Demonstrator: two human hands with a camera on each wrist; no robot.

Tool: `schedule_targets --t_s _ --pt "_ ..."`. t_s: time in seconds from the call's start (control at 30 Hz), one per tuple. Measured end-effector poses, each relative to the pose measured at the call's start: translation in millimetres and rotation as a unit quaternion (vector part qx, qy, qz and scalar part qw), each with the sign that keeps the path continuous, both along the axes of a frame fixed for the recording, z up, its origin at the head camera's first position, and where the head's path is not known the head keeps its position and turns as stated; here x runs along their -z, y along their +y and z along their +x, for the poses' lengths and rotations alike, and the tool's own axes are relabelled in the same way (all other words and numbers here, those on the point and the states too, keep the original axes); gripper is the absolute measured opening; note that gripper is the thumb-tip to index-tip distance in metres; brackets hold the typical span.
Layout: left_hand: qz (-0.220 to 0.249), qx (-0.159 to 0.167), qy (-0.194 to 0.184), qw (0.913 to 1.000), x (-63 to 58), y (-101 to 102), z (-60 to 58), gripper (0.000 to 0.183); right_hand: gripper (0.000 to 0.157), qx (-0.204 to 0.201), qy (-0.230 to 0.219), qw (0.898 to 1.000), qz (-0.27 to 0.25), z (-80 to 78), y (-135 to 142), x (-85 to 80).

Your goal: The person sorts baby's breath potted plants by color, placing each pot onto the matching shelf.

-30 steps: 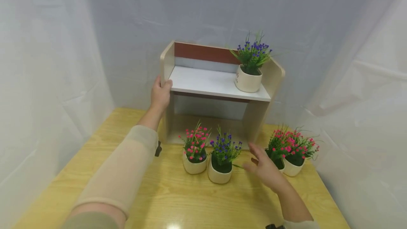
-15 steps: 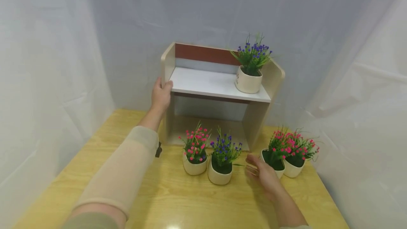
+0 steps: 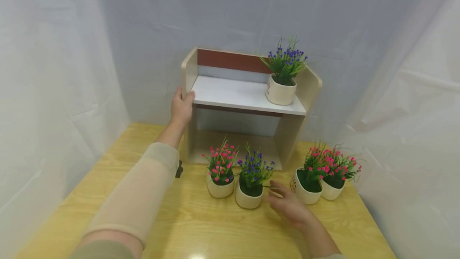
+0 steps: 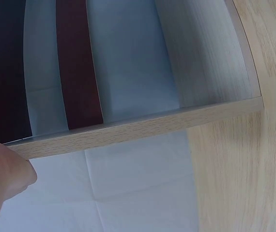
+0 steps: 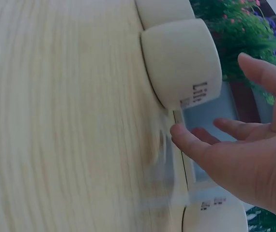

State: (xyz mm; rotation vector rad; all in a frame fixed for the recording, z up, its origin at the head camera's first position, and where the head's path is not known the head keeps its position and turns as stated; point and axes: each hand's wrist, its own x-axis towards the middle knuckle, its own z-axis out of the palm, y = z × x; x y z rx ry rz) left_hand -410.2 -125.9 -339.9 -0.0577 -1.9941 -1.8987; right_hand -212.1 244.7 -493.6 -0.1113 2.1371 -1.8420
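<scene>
My left hand (image 3: 181,109) grips the left side panel of a small two-tier wooden shelf (image 3: 230,89), its thumb by the upper board's front corner. In the left wrist view, part of that hand (image 4: 5,176) shows at the panel's edge. My right hand (image 3: 290,207) is just right of a white pot with purple flowers (image 3: 249,200), fingers loosely extended and holding nothing. In the right wrist view, the fingers spread beside this lettered pot (image 5: 181,63). A pot with pink flowers (image 3: 220,189) stands at its left, before the shelf.
Another purple-flowered pot (image 3: 281,91) sits at the upper board's right end. Two pink-flowered pots, one nearer (image 3: 305,193) and one behind it (image 3: 332,191), stand right of my right hand on the wooden table (image 3: 201,227). Pale sheeting (image 3: 230,11) hangs around the table.
My right hand has come down and left, away from the right-hand pink-flowered pots and close to the front purple-flowered one. My left hand stays on the shelf panel.
</scene>
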Motion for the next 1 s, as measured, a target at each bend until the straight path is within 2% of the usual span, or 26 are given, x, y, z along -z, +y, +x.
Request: schedule_targets --t_s 0.13,0.23,0.4,0.47,0.6,0.8,1.0 --pt "0.001 0.001 0.001 1.0 -0.8 -0.2 0.3 0.055 0.097 0.029 0.007 0.999 0.028 -1.8 -13.5 -0.1" --pt "0.004 0.002 0.002 1.0 -1.1 -0.4 0.0 0.054 0.112 0.055 0.015 0.996 0.071 -3.9 -25.8 -0.8" --pt "0.01 0.003 0.004 0.9999 -1.0 -0.1 -1.0 0.054 0.101 0.088 0.06 0.985 0.133 -10.0 -47.9 4.0" --pt "0.01 0.003 0.004 0.9999 -0.5 0.1 -0.9 0.055 0.092 0.093 0.078 0.984 0.132 -12.7 -55.1 8.0" --pt "0.004 0.003 -0.003 1.0 1.6 0.1 0.5 0.055 0.091 0.108 0.11 0.978 0.139 -13.8 -65.4 13.8" --pt "0.004 0.004 0.0 1.0 0.8 -0.2 0.4 0.053 0.086 0.132 0.119 0.97 0.167 -13.4 -74.7 16.4" --pt "0.01 0.006 -0.002 0.9999 1.3 -1.0 -1.2 0.053 0.081 0.14 0.127 0.965 0.182 -12.8 -76.9 16.1"
